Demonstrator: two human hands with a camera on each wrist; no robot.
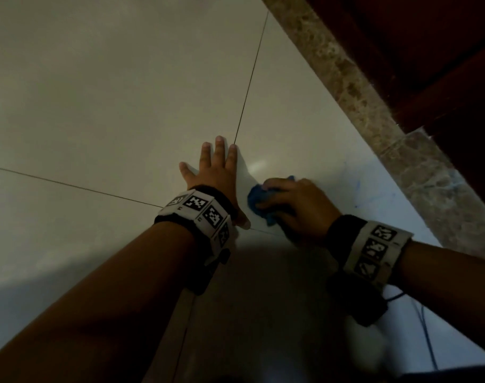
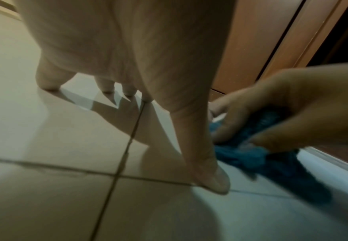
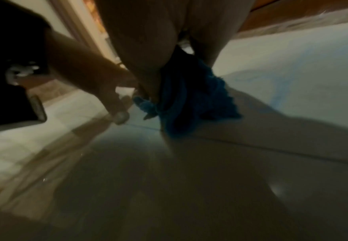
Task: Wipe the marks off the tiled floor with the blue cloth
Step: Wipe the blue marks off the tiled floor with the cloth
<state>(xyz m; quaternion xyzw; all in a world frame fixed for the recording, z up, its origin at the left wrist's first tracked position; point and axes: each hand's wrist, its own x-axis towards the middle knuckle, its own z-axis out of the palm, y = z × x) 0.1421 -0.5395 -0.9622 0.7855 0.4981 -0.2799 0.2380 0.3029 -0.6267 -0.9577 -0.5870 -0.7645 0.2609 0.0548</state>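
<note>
My right hand (image 1: 293, 205) grips a crumpled blue cloth (image 1: 259, 200) and holds it down on the pale tiled floor (image 1: 111, 92). In the left wrist view the blue cloth (image 2: 249, 156) bunches under the curled fingers of the right hand (image 2: 282, 106). The right wrist view is blurred, with the cloth (image 3: 191, 101) hanging below the palm. Faint blue marks (image 1: 374, 197) lie on the tile to the right of the cloth. My left hand (image 1: 216, 172) presses flat on the floor beside it, fingers spread straight, thumb (image 2: 212, 176) close to the cloth.
A speckled stone threshold (image 1: 374, 106) runs diagonally at the right, with dark reddish wood (image 1: 429, 51) behind it. Dark grout lines (image 1: 249, 87) cross under my left hand. A thin cable (image 1: 426, 327) trails on the floor at the lower right.
</note>
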